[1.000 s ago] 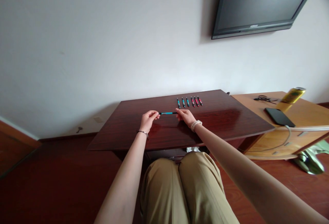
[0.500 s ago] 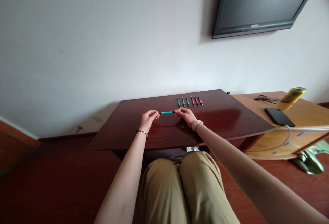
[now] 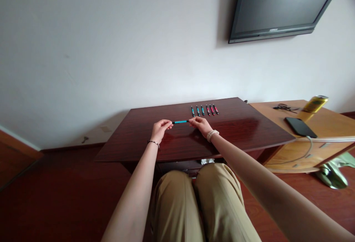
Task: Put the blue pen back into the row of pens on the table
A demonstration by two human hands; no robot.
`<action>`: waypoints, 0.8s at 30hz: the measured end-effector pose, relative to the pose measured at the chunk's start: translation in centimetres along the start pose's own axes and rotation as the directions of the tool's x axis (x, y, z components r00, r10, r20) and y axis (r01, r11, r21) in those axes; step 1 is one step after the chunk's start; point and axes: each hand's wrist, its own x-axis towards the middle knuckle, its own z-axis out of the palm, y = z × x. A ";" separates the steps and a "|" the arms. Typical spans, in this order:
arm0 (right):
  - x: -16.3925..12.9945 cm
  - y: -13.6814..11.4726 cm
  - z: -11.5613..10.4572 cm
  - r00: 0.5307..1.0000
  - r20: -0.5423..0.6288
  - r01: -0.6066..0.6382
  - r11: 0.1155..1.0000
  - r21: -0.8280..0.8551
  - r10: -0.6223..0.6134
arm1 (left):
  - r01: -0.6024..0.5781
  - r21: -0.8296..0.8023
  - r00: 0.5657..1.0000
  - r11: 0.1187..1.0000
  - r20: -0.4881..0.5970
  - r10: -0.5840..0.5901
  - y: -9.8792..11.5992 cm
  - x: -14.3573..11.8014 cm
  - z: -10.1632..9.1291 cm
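A blue pen (image 3: pixel 181 122) with dark ends is held level above the dark wooden table (image 3: pixel 130 142). My left hand (image 3: pixel 161 129) pinches its left end between thumb and fingers. The right end is pinched by my right hand (image 3: pixel 201 125). Behind my right hand, a row of pens lies side by side on the table: three blue pens (image 3: pixel 198 110) on the left and three red pens (image 3: pixel 212 110) on the right.
On the right, a lighter wooden cabinet (image 3: pixel 277 118) holds a black phone (image 3: pixel 301 127) on a cable, a coiled black cord (image 3: pixel 285 107) and a yellow can (image 3: pixel 315 104). A television (image 3: pixel 280 9) hangs on the wall above.
Both hands keep hold of the same blue pen in nearly the same position. The view has shifted very slightly.
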 end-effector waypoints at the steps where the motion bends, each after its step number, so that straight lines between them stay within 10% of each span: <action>1: 0.0 -0.1 0.0 1.000 0.008 -0.005 1.000 0.001 0.005 | 0.007 0.002 1.000 1.000 0.012 -0.007 0.0 0.0 -0.1; 24: -0.3 -0.2 0.0 0.998 0.060 -0.017 0.999 0.037 0.015 | 0.086 -0.020 0.996 0.996 0.022 -0.086 -0.1 -0.1 -0.7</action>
